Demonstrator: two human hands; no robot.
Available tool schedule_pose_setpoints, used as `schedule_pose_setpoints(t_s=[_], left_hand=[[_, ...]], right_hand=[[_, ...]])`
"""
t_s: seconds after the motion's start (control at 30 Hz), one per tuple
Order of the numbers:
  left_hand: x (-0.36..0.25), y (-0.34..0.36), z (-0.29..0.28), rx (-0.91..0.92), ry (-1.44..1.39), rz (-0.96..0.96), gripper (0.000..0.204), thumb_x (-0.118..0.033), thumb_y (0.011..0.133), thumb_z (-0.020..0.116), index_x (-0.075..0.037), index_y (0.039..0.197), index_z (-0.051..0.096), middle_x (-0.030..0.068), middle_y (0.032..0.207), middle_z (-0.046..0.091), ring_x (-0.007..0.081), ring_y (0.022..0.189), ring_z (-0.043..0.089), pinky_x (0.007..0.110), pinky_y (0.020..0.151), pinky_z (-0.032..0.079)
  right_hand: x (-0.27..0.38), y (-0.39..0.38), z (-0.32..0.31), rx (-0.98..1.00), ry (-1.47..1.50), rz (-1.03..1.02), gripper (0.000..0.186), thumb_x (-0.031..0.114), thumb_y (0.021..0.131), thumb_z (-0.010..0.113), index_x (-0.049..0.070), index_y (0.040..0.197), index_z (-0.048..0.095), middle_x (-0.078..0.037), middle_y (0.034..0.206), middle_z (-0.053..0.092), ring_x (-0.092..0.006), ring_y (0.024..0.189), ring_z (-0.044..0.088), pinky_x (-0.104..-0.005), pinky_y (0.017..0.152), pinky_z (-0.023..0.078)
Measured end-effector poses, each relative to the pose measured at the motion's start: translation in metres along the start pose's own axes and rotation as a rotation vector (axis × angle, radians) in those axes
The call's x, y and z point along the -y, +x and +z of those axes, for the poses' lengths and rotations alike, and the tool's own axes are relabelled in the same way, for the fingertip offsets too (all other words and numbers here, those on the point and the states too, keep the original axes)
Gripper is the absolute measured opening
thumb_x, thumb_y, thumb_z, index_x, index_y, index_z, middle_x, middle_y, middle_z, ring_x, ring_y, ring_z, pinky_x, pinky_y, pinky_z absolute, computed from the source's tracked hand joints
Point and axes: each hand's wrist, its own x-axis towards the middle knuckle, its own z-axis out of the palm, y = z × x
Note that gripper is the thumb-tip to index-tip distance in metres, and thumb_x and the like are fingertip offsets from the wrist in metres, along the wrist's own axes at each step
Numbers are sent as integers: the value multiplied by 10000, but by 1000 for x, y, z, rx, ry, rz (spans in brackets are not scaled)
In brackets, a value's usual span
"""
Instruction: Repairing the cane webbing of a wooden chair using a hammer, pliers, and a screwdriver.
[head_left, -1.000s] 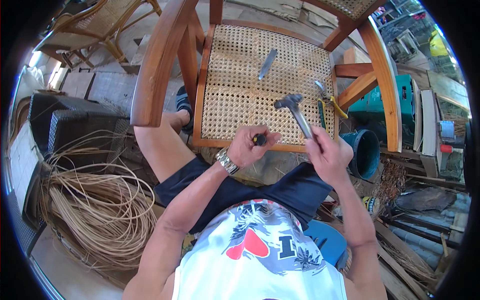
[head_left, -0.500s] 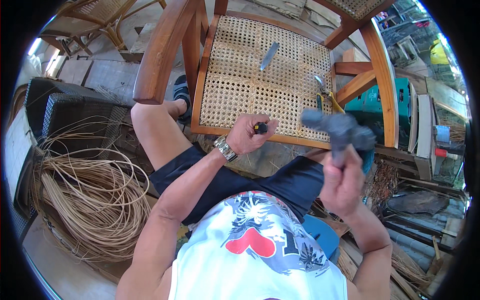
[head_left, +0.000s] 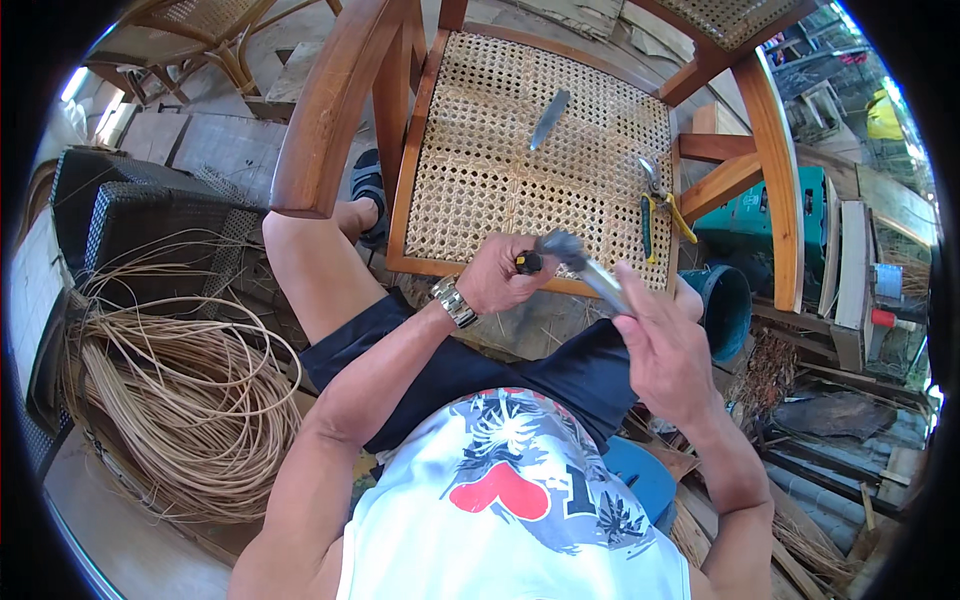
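My left hand is closed round a tool with a black-and-yellow handle end, at the front rail of a wooden chair; the tool's lower part is hidden. In my right hand is a hammer, its blurred head right beside that handle end; I cannot tell whether they touch. The chair's woven cane seat spreads out beyond both hands. On it lie a flat metal blade and, to the right, shears with yellow and dark green handles.
A big coil of cane strands lies at my left, below a dark woven piece of furniture. The chair's armrest rises at upper left. At right are a dark teal bucket, a green crate and stacked wood.
The hammer has swung down and left from over the seat's right corner to the tool in my left hand. The left hand has barely moved. The shears now show fully.
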Motion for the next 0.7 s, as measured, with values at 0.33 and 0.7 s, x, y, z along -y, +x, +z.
schedule_pose_setpoints(t_s=[0.33, 0.7], left_hand=[[6, -1, -4, 45, -8, 44, 202, -120, 910, 670, -7, 764, 587, 0, 652, 546, 51, 628, 469, 263, 578, 413], [-20, -7, 50, -661, 115, 106, 384, -301, 968, 701, -20, 737, 575, 22, 620, 523, 88, 582, 446, 287, 547, 387]], right_hand=[[8, 3, -1, -176, 133, -42, 446, 152, 944, 648, 97, 1382, 587, -89, 1053, 690, -431, 1147, 430, -478, 1047, 298], [-95, 20, -86, -599, 153, 330, 291, 187, 1057, 546, 32, 1299, 591, -5, 928, 614, -51, 764, 527, -202, 699, 449]])
